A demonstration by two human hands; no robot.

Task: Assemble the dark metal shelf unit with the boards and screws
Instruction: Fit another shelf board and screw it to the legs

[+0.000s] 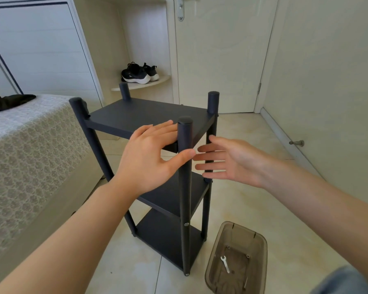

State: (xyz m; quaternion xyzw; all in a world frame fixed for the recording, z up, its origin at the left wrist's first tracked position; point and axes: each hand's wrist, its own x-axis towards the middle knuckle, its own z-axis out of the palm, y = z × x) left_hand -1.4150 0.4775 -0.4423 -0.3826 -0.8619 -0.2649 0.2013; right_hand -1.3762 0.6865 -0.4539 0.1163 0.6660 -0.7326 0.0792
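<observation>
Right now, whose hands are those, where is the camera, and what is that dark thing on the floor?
The camera sits on a person's head and looks down, so you see what they see. There is only this one picture. The two arms are that person's own. The left hand and the right hand are both open, fingers straight, on either side of the near post. Neither holds anything. I cannot tell whether the left thumb touches the post. The dark thing is a shelf unit standing upright on the tiled floor, with three boards between four posts. Beside it on the floor is a clear brown bin with a small wrench inside. A bed is on the left, and shoes sit on a ledge at the back.
</observation>
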